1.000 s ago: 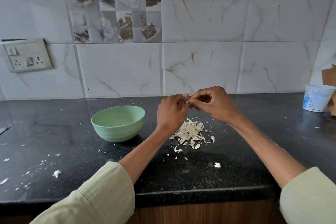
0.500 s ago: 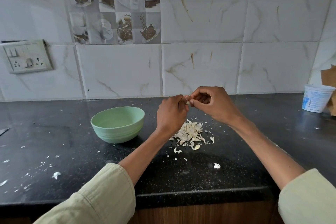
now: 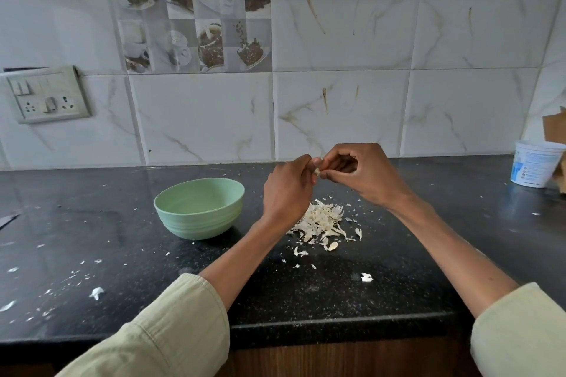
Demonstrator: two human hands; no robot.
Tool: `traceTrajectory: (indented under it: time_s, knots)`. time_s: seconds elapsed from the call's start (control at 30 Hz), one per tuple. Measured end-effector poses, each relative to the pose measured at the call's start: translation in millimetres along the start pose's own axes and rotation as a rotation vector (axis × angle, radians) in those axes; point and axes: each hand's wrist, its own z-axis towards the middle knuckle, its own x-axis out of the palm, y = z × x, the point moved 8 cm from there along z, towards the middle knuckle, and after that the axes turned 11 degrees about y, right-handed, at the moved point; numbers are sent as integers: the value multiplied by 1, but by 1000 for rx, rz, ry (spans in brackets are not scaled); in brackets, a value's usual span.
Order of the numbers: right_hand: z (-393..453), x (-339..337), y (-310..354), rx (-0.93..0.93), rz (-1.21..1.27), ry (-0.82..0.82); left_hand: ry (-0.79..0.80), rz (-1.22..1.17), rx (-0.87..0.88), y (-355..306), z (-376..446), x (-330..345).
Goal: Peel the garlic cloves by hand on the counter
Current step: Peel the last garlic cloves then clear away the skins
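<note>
In the head view, a garlic clove (image 3: 317,172) is pinched between the two hands, raised above the bench and not resting on it. The left hand (image 3: 288,190) is curled closed, with the clove held at the tips of its thumb and forefinger; the right hand (image 3: 364,173) is also closed on the same clove, its fingertips (image 3: 325,175) meeting the pale piece from the right. Only a small pale part of the clove is seen between the two grips, so its long axis cannot be told with certainty; it appears to run roughly up and down between the fingertips. The clove lies directly between the hands, equally near to both, and straight above the back part of the heap of peels (image 3: 324,220).

The heap of peels is spread on the dark bench (image 3: 122,239) near its middle, just right of the left wrist, with loose flakes scattered toward the front edge. A green bowl (image 3: 199,208) is set just left of the left hand, well back from the front edge; whether anything lies in it cannot be told. A white tub (image 3: 534,162) stands near the back right corner.

It is judged that skin is being pulled off the clove, and that the peeled clove would then be carried left to the bowl, the left hand being the nearer
</note>
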Motion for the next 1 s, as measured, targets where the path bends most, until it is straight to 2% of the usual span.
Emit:
traceTrajectory:
  time_s: [0.23, 0.5, 0.67, 0.87, 1.0]
  knots:
    - [0, 1, 0, 6, 4, -4, -3, 34, 5, -2, -1, -1]
    - [1, 9, 1, 9, -49, 2, 76, -186, -49, 5, 1, 11]
    - [2, 12, -10, 77, -139, 51, 51, -299, -142, 12, 2, 9]
    - [1, -3, -18, 173, 54, -68, 60, -349, -93, 9, 1, 8]
    - [1, 0, -18, 138, 98, -18, 98, -429, -52, 5, 0, 11]
